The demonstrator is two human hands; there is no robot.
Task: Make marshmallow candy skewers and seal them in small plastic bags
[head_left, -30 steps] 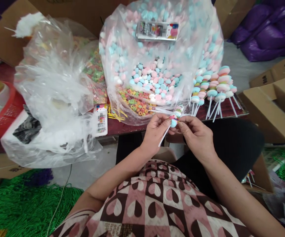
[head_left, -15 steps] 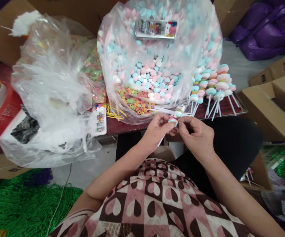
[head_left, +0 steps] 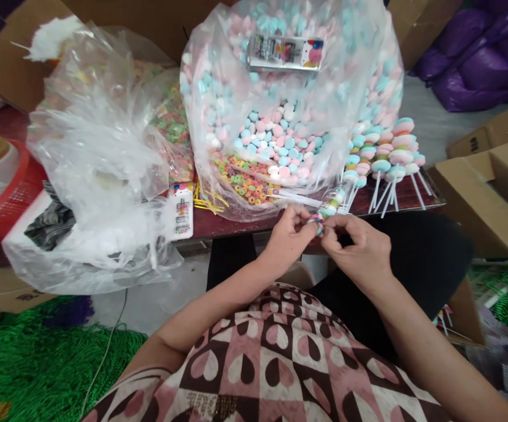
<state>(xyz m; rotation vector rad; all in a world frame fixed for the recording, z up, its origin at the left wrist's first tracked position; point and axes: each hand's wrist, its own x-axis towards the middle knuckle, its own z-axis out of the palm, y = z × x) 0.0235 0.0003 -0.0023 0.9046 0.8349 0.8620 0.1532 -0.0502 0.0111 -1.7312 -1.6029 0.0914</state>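
Note:
Between my hands is a candy skewer [head_left: 331, 202] in a clear printed wrapper, its pastel pieces showing beyond my fingertips and its tip pointing away and to the right. My left hand [head_left: 289, 239] pinches the near end of it with thumb and fingers. My right hand [head_left: 359, 249] is closed at the same end, fingertips pressed on the wrapper close to the left thumb. The stick's lower end is hidden by my hands. Just beyond lie white sticks [head_left: 297, 197] on the edge of a big clear bag [head_left: 196, 117] of pastel candies [head_left: 280, 140] and ring candies [head_left: 247, 183].
Unwrapped candy skewers [head_left: 402, 155] are piled at the table's right edge. Yellow ties [head_left: 210, 200] and a printed packet [head_left: 183, 214] lie left of the bag. A crumpled plastic bag [head_left: 104, 176], red basket [head_left: 20, 181] and open cardboard box [head_left: 477, 193] flank the work area.
The view has shifted slightly. More of the wrapped skewer shows beyond my fingers, and the white stick that poked out below my left hand is out of sight. Both hands still pinch the near end.

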